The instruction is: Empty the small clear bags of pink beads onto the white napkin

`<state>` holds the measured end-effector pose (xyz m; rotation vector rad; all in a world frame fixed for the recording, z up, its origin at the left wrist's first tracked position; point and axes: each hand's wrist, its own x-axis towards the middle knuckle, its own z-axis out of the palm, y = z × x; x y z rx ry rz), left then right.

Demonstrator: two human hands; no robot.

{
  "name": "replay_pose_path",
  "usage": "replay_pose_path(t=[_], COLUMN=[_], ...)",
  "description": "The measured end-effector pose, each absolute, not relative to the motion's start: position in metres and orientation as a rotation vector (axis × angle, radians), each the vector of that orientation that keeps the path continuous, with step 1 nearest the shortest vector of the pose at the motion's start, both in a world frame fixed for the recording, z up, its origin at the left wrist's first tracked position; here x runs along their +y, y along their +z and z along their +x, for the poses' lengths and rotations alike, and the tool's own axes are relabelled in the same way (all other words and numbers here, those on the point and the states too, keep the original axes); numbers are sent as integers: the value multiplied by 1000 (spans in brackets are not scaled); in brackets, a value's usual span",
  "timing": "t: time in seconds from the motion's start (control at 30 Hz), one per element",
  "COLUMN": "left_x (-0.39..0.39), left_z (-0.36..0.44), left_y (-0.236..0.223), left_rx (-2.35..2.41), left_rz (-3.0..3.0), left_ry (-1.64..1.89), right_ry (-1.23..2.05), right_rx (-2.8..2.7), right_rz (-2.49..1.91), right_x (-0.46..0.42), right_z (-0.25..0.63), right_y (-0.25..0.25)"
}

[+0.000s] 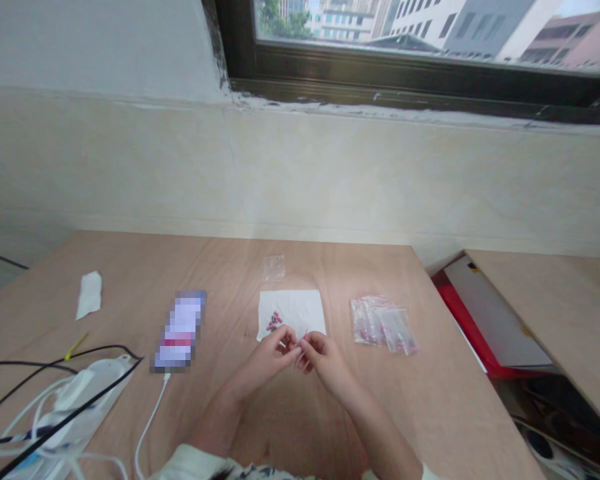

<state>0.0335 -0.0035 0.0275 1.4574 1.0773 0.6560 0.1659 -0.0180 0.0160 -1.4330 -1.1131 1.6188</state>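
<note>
My left hand [273,350] and my right hand [323,357] meet fingertip to fingertip above the wooden table [230,413], just in front of a white paper sheet [293,311]. Both hands pinch something tiny and pink between them; I cannot make out what it is. A small heap of pink beads [274,321] lies on the left part of the sheet, right behind my left fingers. Several small clear bags holding pink bits [384,325] lie to the right of the sheet. One clear bag [273,267] that looks empty lies behind it.
A phone [179,331] on a white cable lies left of the sheet. A white power strip [75,410] with black cords sits at the front left. A crumpled tissue [89,293] lies far left. A red-edged folder [485,320] stands in the gap beside a second table [555,300].
</note>
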Motion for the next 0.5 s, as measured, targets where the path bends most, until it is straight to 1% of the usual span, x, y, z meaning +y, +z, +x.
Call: replay_pose_path(t=[0.1, 0.27, 0.5], left_x=[-4, -6, -8], left_z=[30, 23, 22], left_y=[27, 29, 33], left_rx=[1092, 1099, 1063], left_rz=[1499, 1624, 1527], left_ry=[631, 571, 525], right_ry=[1733, 1724, 1756], right_rx=[-1013, -1013, -1070], right_rz=[-1443, -1491, -1411], right_x=[-17, -17, -18], right_z=[170, 174, 174], right_y=[18, 18, 18])
